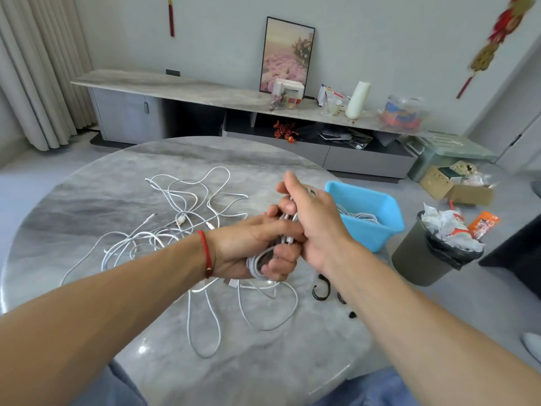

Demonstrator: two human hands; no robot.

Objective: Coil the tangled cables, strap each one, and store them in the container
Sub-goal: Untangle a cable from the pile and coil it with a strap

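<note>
**Coil held in both hands, loose cables waiting below**

Both hands are together above the round grey marble desk [87, 194], clamped on one white coiled cable [257, 263]. The left hand [248, 244], with a red string bracelet [206, 253] at the wrist, curls its fingers round the lower loops of the coil. The right hand [313, 218] grips the upper part, fingers wrapped over the strands. Whether a strap is already on this coil cannot be told; the fingers hide the middle.

The tangled white cables [181, 218] lie spread on the desk beneath and to the left of the hands, several loops crossing each other, with plugs showing near the centre. The blue plastic container [377, 232] stands just right of the hands near the desk's edge and already holds at least one white cable. Thin black straps [320, 288] lie on the desk by the right forearm.

The likely risks:
- If either hand loosens to reach for a strap, the loops could spring apart.
- A tail of the held cable may still run into the pile, so lifting could drag the tangle tighter.
- The container sits close to the edge; a nudge from the right arm might tip it toward the dark bin with a black liner [421, 253] on the floor.
</note>
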